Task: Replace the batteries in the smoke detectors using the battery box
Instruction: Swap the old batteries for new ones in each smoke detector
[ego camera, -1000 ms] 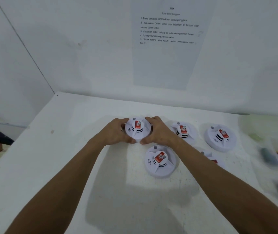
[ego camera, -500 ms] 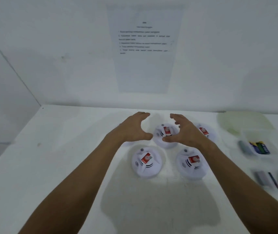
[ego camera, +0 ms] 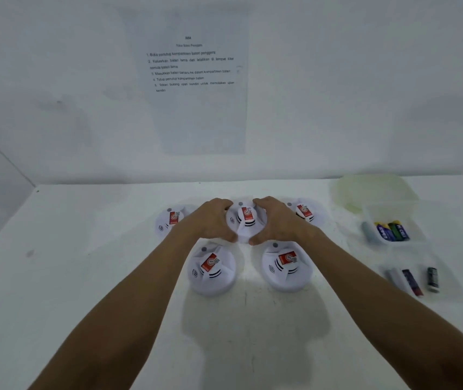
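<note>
Behind two near detectors, both hands (ego camera: 246, 222) curled round middle smoke detector (ego camera: 246, 220), rim mostly hidden

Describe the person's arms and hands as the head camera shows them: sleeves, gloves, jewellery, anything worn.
Both forearms are bare for their whole visible length; no sleeve edge enters the frame. The left hand and the right hand wear no gloves. No watch, bracelet or strap shows at either wrist, and no ring shows on the fingers in view, though the picture is slightly soft.
</note>
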Action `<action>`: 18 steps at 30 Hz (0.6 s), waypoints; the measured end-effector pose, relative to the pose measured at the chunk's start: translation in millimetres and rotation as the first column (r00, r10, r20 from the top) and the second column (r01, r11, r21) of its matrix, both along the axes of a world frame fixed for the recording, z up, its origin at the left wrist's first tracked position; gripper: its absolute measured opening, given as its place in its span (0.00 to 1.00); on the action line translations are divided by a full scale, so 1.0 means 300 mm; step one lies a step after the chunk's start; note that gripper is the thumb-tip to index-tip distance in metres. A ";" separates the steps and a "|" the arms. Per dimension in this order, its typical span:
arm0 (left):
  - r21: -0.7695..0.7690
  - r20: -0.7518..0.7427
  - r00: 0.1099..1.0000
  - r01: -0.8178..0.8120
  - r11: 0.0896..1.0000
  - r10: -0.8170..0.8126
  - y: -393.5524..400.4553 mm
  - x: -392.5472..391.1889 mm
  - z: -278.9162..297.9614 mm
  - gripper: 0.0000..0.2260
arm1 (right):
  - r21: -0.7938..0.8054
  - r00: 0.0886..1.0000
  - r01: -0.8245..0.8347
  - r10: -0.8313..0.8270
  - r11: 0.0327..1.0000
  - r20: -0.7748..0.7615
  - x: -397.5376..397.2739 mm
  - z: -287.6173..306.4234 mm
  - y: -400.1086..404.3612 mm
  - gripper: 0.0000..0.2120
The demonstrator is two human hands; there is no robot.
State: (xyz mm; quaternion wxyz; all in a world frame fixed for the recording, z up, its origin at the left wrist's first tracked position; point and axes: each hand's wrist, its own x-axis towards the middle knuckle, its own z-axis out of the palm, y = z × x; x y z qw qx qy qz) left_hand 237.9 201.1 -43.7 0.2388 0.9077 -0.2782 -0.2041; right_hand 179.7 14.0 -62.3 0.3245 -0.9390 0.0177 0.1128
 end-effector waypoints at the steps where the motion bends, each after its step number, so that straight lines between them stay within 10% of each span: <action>1: -0.054 -0.031 0.999 -0.024 0.998 0.022 0.003 -0.009 0.010 0.27 | 0.007 1.000 -0.009 0.009 1.000 0.017 -0.009 0.010 -0.004 0.47; 10: -0.488 -0.195 0.974 -0.201 0.850 0.119 -0.152 -0.254 0.199 0.35 | 0.269 0.960 -0.099 0.021 0.958 0.280 -0.177 0.148 -0.189 0.49; 18: -0.477 -0.279 0.959 -0.182 0.860 0.048 -0.397 -0.441 0.278 0.24 | 0.657 0.967 -0.139 -0.043 0.741 0.252 -0.439 0.240 -0.481 0.44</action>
